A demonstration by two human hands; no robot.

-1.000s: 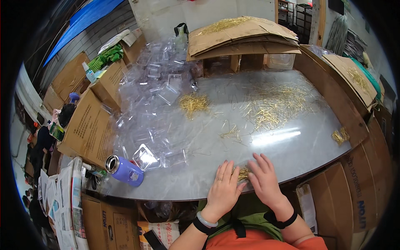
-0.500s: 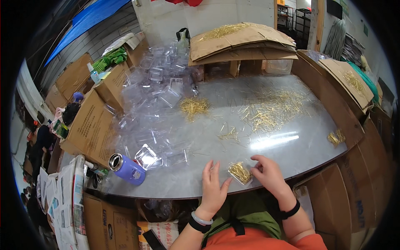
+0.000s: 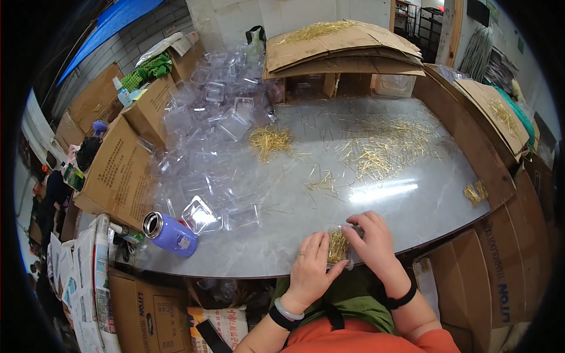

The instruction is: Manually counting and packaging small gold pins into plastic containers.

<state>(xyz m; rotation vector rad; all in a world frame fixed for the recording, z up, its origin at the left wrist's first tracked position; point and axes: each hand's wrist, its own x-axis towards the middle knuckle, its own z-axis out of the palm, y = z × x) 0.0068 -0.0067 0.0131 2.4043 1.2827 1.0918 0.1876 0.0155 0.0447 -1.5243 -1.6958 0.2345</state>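
At the table's front edge sits a small clear plastic box (image 3: 338,247) packed with thin gold wire hooks. My left hand (image 3: 312,263) closes on its left side, thumb at the near corner and fingers along the edge. From the other side, my right hand (image 3: 374,242) grips the box's far right corner with thumb and fingers. Whether a lid is on the box I cannot tell. Beyond the hands lie a small scatter of gold wire hooks (image 3: 322,182), a wide spread of them (image 3: 388,147) to the right and a denser heap (image 3: 271,141) to the left.
Many empty clear plastic boxes (image 3: 206,153) pile up on the table's left. An open purple bottle (image 3: 171,234) stands near the front left. Cardboard walls (image 3: 471,141) border the grey table (image 3: 265,259); a cardboard-topped shelf (image 3: 347,53) spans the back. Another hook bundle (image 3: 475,192) lies far right.
Both hands have come in from either side and closed on the box of gold hooks. The box has turned a little and stands more upright in the view.
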